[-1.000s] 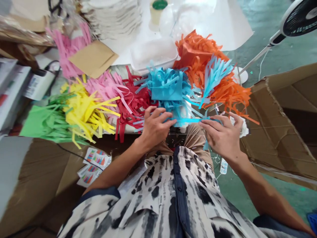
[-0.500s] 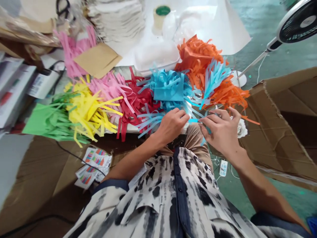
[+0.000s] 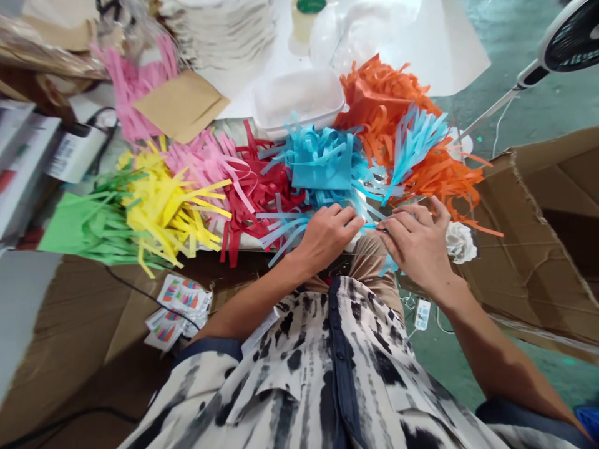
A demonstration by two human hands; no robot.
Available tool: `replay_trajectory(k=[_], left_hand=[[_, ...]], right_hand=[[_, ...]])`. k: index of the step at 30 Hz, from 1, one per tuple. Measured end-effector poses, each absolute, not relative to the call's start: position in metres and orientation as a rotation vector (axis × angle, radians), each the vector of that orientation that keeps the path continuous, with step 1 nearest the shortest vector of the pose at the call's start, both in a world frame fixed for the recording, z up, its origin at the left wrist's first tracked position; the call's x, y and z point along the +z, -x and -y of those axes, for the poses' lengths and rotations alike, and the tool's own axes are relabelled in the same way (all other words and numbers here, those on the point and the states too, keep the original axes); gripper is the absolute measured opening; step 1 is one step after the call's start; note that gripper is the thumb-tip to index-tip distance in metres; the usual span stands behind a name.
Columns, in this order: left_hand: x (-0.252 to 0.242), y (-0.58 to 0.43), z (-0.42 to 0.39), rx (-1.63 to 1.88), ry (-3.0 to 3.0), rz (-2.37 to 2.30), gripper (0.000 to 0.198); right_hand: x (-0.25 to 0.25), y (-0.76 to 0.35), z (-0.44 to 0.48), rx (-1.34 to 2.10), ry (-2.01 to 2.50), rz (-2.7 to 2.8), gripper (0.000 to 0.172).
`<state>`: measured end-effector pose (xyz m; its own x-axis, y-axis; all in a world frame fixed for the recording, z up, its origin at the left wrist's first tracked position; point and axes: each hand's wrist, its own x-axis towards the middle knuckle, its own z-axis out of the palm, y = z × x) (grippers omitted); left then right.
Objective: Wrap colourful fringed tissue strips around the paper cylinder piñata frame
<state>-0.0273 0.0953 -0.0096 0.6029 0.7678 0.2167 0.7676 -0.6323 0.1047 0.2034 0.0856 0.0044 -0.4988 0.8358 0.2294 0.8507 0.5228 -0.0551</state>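
Blue strips [image 3: 369, 227], span between left hand [image 3: 331, 232] and right hand [image 3: 414, 243]: shortened.
Compared with one second ago, the left hand is brought across toward the right hand, and the long, flat stretch of blue formerly seen between them is reduced to a short piece at the fingertips, shorter also than half a second ago. To the left of the left hand, a broad spread of loose blue ends [image 3: 283, 227] is exposed where only a few tips were seen at first. Beside the right hand, more of the crumpled white item [image 3: 461, 243] is uncovered than one second ago.
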Motion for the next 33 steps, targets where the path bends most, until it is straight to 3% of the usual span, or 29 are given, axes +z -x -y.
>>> replay_trajectory(k=[6,22,26,30,33], left_hand=[[-0.005,0.028,-0.091,0.445,-2.644,-1.557,0.025],[0.004,0.047,-0.089,0.476,-2.345,-1.761,0.008],[0.000,0.047,-0.086,0.563,-2.559,-1.594,0.023],[-0.003,0.041,-0.085,0.566,-2.878,-1.296,0.023],[-0.001,0.038,-0.081,0.618,-2.952,-1.226,0.020]], right_hand=[[0.001,-0.202,-0.089,-0.041,1.542,2.512,0.026],[0.008,-0.201,-0.094,-0.040,1.639,2.484,0.017],[0.004,-0.197,-0.088,-0.097,1.600,2.430,0.018],[0.000,-0.194,-0.081,-0.122,1.391,2.460,0.026],[-0.004,-0.194,-0.073,-0.202,1.282,2.470,0.020]])
